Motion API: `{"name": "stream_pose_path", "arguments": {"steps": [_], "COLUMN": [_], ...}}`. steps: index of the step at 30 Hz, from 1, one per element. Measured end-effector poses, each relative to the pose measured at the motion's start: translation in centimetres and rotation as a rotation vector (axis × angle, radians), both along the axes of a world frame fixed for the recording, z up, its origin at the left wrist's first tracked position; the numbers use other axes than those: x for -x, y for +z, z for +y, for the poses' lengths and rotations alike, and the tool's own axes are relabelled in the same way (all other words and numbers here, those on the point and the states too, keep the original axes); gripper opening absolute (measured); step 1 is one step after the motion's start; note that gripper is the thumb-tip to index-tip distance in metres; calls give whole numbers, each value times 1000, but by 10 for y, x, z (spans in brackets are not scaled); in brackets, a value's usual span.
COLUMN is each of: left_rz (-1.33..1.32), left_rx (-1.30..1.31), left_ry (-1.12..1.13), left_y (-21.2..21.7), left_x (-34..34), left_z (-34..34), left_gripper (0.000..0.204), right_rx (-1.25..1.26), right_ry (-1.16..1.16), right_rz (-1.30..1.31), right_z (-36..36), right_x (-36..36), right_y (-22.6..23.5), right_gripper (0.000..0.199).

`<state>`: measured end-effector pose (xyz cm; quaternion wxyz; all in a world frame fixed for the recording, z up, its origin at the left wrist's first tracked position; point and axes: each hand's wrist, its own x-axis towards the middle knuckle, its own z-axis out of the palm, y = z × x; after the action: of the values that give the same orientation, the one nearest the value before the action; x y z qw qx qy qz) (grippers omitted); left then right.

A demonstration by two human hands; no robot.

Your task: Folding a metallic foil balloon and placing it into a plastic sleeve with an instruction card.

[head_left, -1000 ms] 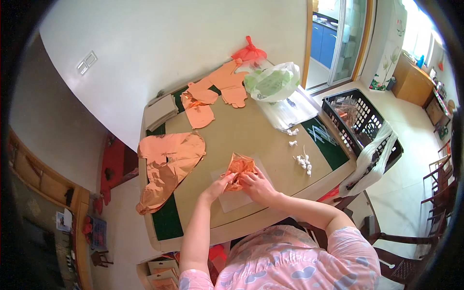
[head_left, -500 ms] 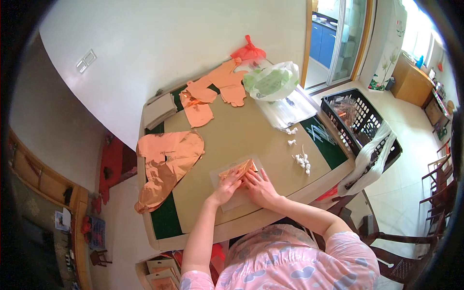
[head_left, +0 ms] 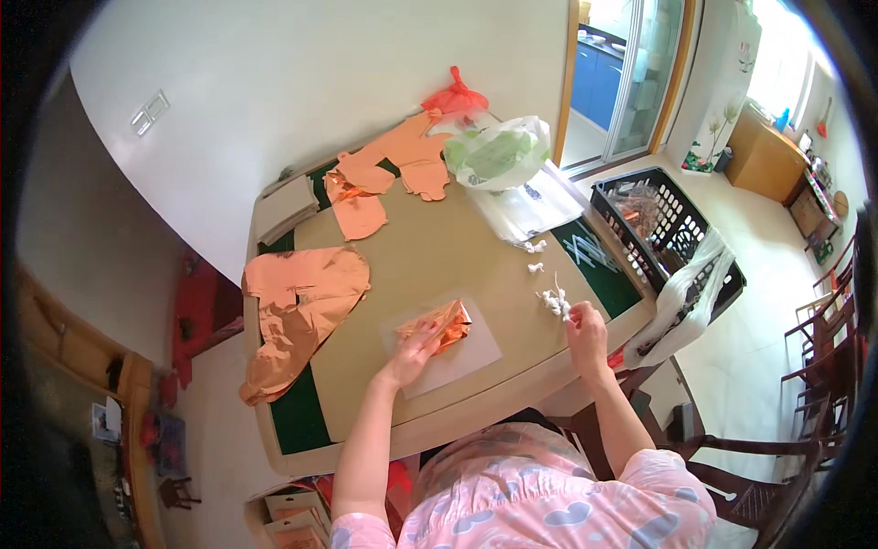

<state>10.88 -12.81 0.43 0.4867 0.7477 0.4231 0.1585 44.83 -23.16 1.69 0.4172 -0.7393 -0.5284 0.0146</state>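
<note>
A folded packet of shiny copper-coloured foil (head_left: 452, 322) lies on a clear plastic sleeve (head_left: 471, 357) near the table's front. My left hand (head_left: 413, 353) rests flat on the packet's left part, fingers stretched out and pressing it down. To the right, my right hand (head_left: 587, 335) is closed in a pinch beside a small cluster of white string bundles (head_left: 553, 300). What sits between those fingertips is too small to make out. Flat copper foil balloons (head_left: 311, 288) are spread at the table's left, and more foil balloons (head_left: 358, 212) lie at the back.
A stack of grey-beige cards (head_left: 288, 210) sits at the back left corner. Clear plastic sleeves (head_left: 526, 212) lie under a white-green plastic bag (head_left: 498, 154), near thin pale sticks (head_left: 590, 252). A black crate (head_left: 658, 215) stands against the right edge, with translucent plastic (head_left: 690, 297) draped over it.
My right hand has left the foil packet and moved right to the string bundles. My left hand stays on the packet. The whole view has shifted slightly.
</note>
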Motion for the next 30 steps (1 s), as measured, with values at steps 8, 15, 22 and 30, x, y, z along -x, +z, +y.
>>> {"name": "stream_pose_path", "arguments": {"steps": [8, 15, 22, 30], "left_rz": [-24, -15, 34, -249], "left_rx": [-24, 2, -18, 63], "left_ry": [-10, -2, 14, 7], "left_y": [0, 5, -5, 7], "left_x": [0, 0, 4, -2], "left_z": [1, 2, 2, -2], "left_gripper": [55, 56, 56, 54], "right_rx": [-100, 207, 292, -78], "right_ry": [110, 66, 373, 552], "right_rz": [124, -71, 116, -181], "right_z": [21, 7, 16, 69], "right_x": [4, -29, 25, 138], "right_y": [17, -5, 33, -10], "right_gripper": [5, 21, 10, 17]}}
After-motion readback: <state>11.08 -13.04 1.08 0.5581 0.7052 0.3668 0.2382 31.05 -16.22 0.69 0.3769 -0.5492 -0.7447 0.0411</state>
